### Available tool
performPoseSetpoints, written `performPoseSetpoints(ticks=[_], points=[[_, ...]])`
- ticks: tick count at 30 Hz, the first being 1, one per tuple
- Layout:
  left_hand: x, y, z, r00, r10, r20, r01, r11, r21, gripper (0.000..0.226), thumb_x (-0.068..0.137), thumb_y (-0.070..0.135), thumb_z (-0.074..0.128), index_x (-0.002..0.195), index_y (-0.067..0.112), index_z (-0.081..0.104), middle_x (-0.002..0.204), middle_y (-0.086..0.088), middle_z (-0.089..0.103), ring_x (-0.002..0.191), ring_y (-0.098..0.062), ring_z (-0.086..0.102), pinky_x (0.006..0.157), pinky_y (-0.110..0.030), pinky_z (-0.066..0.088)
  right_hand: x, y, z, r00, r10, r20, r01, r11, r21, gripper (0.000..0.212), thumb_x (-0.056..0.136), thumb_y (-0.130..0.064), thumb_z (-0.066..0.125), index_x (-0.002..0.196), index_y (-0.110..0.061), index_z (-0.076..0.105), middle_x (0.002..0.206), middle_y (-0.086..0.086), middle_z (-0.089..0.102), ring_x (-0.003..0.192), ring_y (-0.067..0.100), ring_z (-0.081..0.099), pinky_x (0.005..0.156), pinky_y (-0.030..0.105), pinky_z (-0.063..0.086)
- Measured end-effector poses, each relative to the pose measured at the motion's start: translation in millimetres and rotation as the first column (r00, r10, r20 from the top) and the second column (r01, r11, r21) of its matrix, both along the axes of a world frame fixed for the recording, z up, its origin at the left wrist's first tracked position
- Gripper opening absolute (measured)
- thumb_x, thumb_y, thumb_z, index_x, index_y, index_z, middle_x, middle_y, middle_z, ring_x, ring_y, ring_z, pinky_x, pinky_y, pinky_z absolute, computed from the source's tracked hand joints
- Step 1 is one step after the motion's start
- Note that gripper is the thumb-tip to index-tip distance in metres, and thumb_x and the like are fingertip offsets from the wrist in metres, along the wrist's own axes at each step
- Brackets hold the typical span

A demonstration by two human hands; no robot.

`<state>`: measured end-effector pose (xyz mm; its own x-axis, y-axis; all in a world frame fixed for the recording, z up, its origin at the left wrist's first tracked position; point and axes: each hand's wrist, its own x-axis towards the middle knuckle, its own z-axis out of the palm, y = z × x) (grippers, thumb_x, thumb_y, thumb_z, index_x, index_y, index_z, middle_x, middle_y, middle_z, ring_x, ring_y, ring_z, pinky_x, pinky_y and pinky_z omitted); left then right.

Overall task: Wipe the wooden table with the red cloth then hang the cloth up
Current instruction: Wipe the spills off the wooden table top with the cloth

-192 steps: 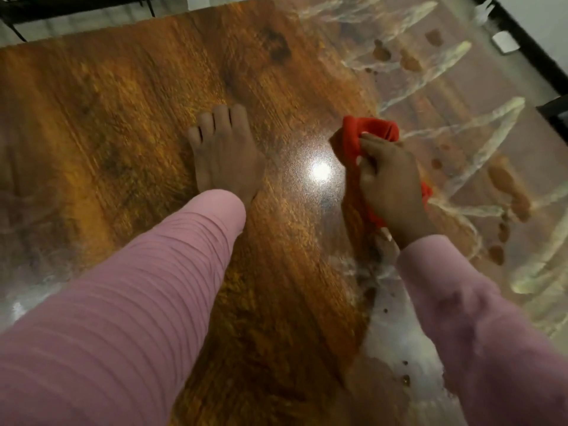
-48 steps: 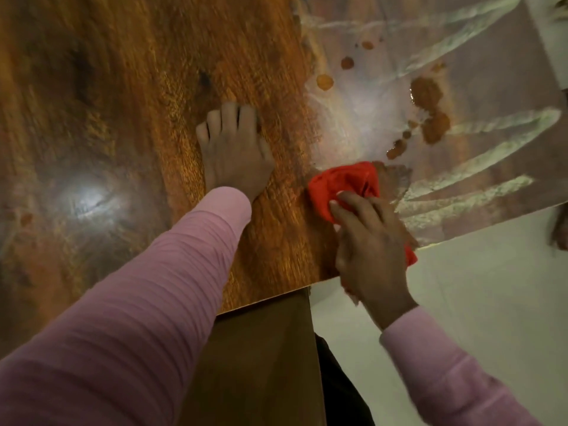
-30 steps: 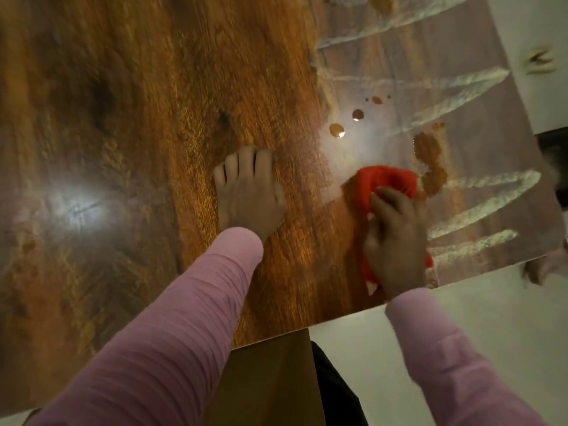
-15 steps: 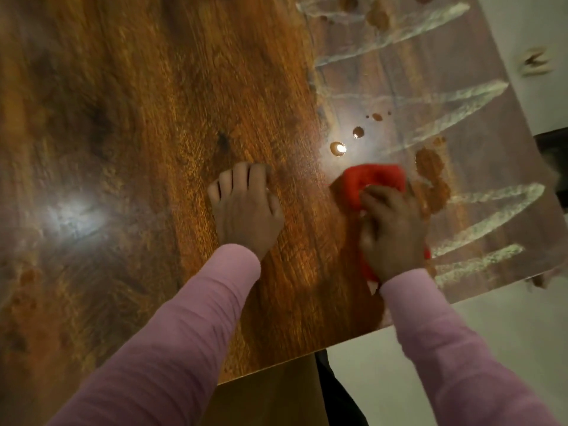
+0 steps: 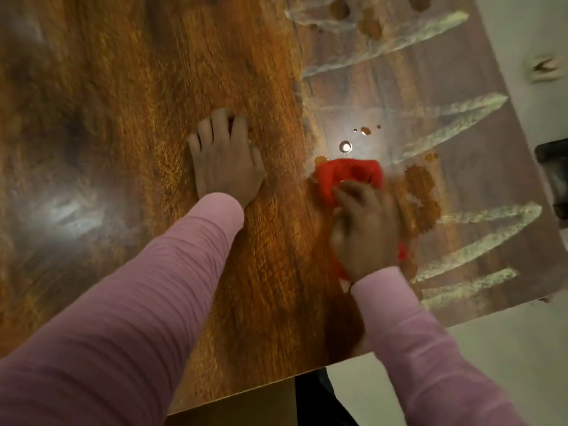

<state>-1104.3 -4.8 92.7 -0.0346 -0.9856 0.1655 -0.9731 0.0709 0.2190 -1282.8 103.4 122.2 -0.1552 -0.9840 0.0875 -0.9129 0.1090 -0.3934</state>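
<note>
Head view: red cloth [image 5: 350, 173], long axis near-to-far, clutched in right hand [image 5: 365, 232]; left hand [image 5: 227, 170] flat on wooden table [image 5: 138, 87].

Red cloth [image 5: 347, 175]: bunched, lying on worktop [image 5: 153, 72], near part held under right hand [image 5: 365, 232]. Worktop: glossy brown wood grain; brown spill patch [image 5: 421, 186] just right of cloth, pale streaks further right.

Prob. home dining rm: big wood-grain table [image 5: 123, 87], pale floor [image 5: 507, 348].
</note>
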Motion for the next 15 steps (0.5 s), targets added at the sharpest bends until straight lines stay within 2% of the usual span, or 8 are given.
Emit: performPoseSetpoints(ticks=[3, 5, 7, 9, 11, 13, 15], points=[[-2, -1, 1, 1.0, -0.008, -0.01, 0.008, 1.0, -0.009, 0.04, 0.081, 0.024, 0.035, 0.113, 0.012, 0.055, 0.119, -0.013, 0.053, 0.106, -0.034, 0.048, 0.088, -0.047, 0.034, -22, -30, 2, 0.963, -0.27, 0.014, 0.27, 0.963, -0.003, 0.033, 0.079, -0.002, 0.055, 0.109, -0.004, 0.069, 0.117, 0.011, 0.063, 0.104, 0.039, 0.05, 0.087, 0.038, 0.043], [-3, -1, 2, 1.0, 0.0, -0.004, 0.0, 1.0, -0.011, 0.04, 0.08, 0.023, 0.035, 0.114, 0.011, 0.054, 0.115, -0.013, 0.054, 0.103, -0.034, 0.048, 0.086, -0.047, 0.034, -11, -36, 2, 0.948, -0.317, 0.027, 0.317, 0.948, -0.01, 0.034, 0.08, -0.004, 0.053, 0.11, -0.004, 0.069, 0.117, 0.01, 0.062, 0.105, 0.037, 0.049, 0.087, 0.038, 0.043], [-4, -1, 2, 1.0, -0.004, 0.008, 0.004, 1.0, -0.005, 0.039, 0.08, 0.023, 0.037, 0.113, 0.012, 0.054, 0.114, -0.012, 0.055, 0.103, -0.034, 0.048, 0.086, -0.047, 0.034, 9, -32, 1, 0.978, -0.203, 0.053, 0.205, 0.978, -0.034, 0.034, 0.076, -0.003, 0.056, 0.108, -0.005, 0.07, 0.115, 0.011, 0.063, 0.102, 0.036, 0.05, 0.087, 0.037, 0.042], [-4, -2, 1, 1.0, -0.012, 0.018, 0.012, 1.0, 0.005, 0.038, 0.079, 0.024, 0.039, 0.112, 0.013, 0.055, 0.115, -0.011, 0.055, 0.103, -0.034, 0.048, 0.087, -0.047, 0.034, 31, -19, 0, 0.998, 0.022, 0.053, -0.02, 0.999, -0.034, 0.036, 0.075, -0.003, 0.057, 0.109, -0.005, 0.07, 0.114, 0.011, 0.064, 0.1, 0.034, 0.052, 0.086, 0.036, 0.042], [-4, -3, 2, 1.0, -0.011, 0.021, 0.011, 1.0, 0.014, 0.039, 0.079, 0.025, 0.039, 0.113, 0.014, 0.056, 0.114, -0.011, 0.055, 0.103, -0.033, 0.049, 0.086, -0.047, 0.035, 34, -13, 0, 0.976, 0.214, 0.032, -0.213, 0.977, -0.014, 0.038, 0.077, -0.009, 0.053, 0.111, -0.005, 0.068, 0.115, 0.01, 0.063, 0.101, 0.033, 0.053, 0.086, 0.038, 0.045], [-4, -3, 1, 1.0, -0.009, 0.022, 0.009, 1.0, 0.014, 0.039, 0.08, 0.025, 0.038, 0.113, 0.013, 0.056, 0.112, -0.011, 0.056, 0.1, -0.033, 0.049, 0.085, -0.046, 0.035, 14, -24, 0, 0.974, 0.225, -0.001, -0.225, 0.974, -0.02, 0.038, 0.078, -0.013, 0.049, 0.11, -0.006, 0.069, 0.114, 0.011, 0.064, 0.099, 0.035, 0.054, 0.085, 0.039, 0.045], [-4, -3, 0, 1.0, -0.009, 0.012, 0.009, 1.0, 0.014, 0.038, 0.08, 0.025, 0.038, 0.112, 0.012, 0.056, 0.11, -0.012, 0.056, 0.098, -0.033, 0.049, 0.083, -0.046, 0.034, -11, -40, 0, 0.998, 0.044, -0.042, -0.045, 0.999, -0.024, 0.035, 0.079, -0.009, 0.053, 0.109, -0.005, 0.069, 0.114, 0.013, 0.062, 0.102, 0.038, 0.052, 0.086, 0.039, 0.043]])
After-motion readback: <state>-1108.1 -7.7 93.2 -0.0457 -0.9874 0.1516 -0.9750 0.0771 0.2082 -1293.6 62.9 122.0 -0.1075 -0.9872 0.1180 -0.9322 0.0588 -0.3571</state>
